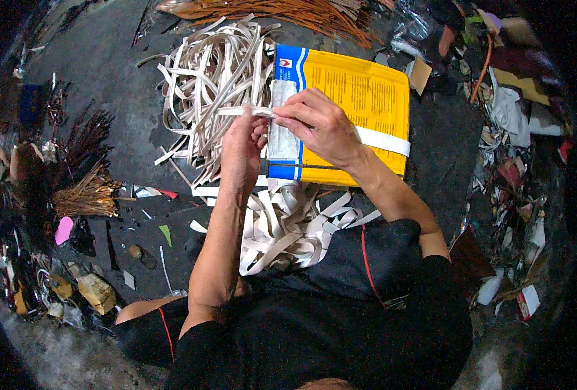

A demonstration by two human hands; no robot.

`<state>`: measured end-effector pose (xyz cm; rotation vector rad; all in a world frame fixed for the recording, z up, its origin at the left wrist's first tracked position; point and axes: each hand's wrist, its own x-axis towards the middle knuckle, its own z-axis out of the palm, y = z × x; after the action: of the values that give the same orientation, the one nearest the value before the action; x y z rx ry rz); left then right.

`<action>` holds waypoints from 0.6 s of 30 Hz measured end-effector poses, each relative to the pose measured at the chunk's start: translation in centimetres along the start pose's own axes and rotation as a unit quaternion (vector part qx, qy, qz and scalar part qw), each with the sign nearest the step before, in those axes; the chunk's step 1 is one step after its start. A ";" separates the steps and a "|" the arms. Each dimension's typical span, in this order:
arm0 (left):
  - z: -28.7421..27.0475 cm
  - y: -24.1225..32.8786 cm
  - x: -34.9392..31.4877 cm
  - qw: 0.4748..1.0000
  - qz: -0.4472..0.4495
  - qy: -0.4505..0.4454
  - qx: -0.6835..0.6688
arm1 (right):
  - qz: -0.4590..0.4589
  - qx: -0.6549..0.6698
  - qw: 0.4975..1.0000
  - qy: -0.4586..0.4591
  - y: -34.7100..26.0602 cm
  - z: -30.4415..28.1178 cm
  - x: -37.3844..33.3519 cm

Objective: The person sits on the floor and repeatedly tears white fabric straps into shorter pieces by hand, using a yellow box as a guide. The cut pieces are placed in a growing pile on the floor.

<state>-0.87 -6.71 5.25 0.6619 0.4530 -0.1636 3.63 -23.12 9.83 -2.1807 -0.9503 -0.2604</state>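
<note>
A folded white strip (262, 112) runs between my two hands, over the left edge of a yellow bag-like sheet (360, 88) with a blue band. My right hand (321, 123) pinches one end between thumb and fingers, its forearm across the sheet. With its fingers curled, my left hand (241, 136) grips the strip close to its other end; the thumb is slightly blurred. Under the hands lies a whitish flat patch (283, 140) on the sheet. Another wide white strip (386, 141) crosses the sheet's right side, partly behind my right wrist.
A tangled heap of narrow folded strips (204, 78) lies left of the sheet. Loose wider strips (282, 227) pile near my lap. Brown sticks (87, 192) are bundled at left, orange-brown ones (282, 16) at the far side. Scraps and plastic (513, 117) litter the right.
</note>
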 end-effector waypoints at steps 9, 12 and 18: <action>-2.3 0.0 1.8 0.997 0.001 0.021 0.069 | 0.018 0.010 1.000 -0.007 -0.2 -0.3 -0.1; -3.6 0.2 2.6 0.996 -0.006 0.043 0.079 | 0.006 0.009 1.000 -0.004 0.1 -0.2 -0.2; -8.7 0.8 5.5 0.990 -0.007 0.084 0.113 | 0.007 0.014 1.000 -0.006 0.0 -0.2 -0.1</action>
<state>1.15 -0.66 -2.84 0.8996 0.6058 -0.1747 3.59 -23.32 9.93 -2.1654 -0.9400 -0.2261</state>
